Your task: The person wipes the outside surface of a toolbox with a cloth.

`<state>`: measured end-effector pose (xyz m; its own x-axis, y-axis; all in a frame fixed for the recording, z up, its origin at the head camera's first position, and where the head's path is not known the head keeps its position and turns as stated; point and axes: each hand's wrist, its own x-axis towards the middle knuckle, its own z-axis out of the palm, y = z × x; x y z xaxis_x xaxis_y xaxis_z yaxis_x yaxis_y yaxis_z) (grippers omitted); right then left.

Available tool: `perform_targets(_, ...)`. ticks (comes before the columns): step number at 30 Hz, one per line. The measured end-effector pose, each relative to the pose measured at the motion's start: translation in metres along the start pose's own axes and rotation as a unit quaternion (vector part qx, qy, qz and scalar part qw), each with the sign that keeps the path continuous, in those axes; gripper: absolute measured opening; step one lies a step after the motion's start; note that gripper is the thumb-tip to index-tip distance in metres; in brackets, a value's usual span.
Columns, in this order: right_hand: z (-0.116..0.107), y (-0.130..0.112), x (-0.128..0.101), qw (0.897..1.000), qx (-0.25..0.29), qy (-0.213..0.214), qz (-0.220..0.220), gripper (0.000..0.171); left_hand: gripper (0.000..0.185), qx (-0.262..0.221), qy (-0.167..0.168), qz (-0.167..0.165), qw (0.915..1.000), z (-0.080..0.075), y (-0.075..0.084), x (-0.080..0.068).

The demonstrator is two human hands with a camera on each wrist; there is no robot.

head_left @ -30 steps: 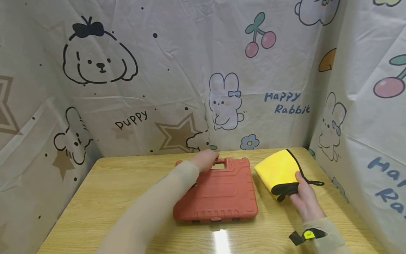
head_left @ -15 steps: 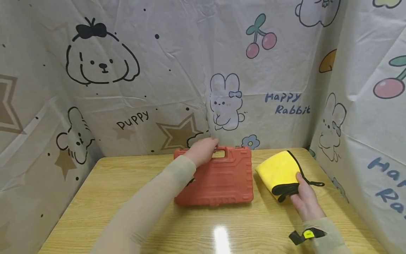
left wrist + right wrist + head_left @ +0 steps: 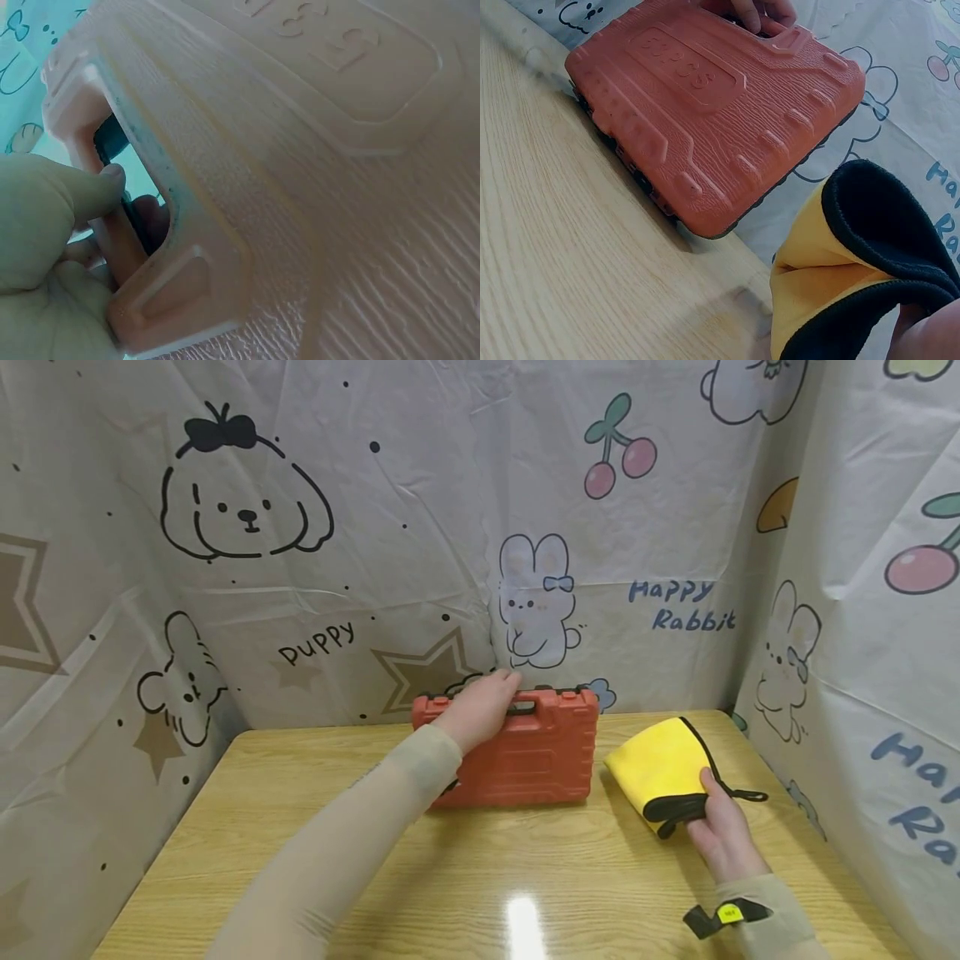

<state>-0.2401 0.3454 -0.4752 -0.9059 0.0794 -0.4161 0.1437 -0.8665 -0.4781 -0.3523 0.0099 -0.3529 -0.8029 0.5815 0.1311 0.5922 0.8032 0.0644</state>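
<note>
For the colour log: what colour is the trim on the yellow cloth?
Black; the cloth and its trim show best in the right wrist view.

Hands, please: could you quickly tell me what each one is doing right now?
Left hand: grips the red case by its handle.
Right hand: holds the yellow cloth at its black edge.
</note>
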Motion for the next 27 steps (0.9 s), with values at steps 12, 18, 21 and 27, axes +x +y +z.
perform_targets(12, -0.001, 0.001, 0.0, 1.0, -0.019, -0.002, -0.014, 0.067, 0.022, 0.036, -0.075, 0.016, 0.9964, -0.008, 0.011, -0.006)
perform_targets(18, 0.001, 0.0, -0.001, 1.0, -0.023, -0.001, -0.007, 0.066, 0.021, 0.037, -0.061, 0.02, 0.9972, -0.007, 0.016, -0.011)
perform_targets(21, 0.002, 0.0, -0.001, 1.0, -0.023, -0.001, -0.004, 0.066, 0.03, 0.034, -0.053, 0.021, 0.9978, -0.006, 0.017, -0.014)
perform_targets(27, 0.001, -0.001, -0.002, 0.999, -0.031, 0.004, -0.007, 0.067, 0.028, 0.031, -0.049, 0.024, 0.998, -0.006, 0.021, -0.02)
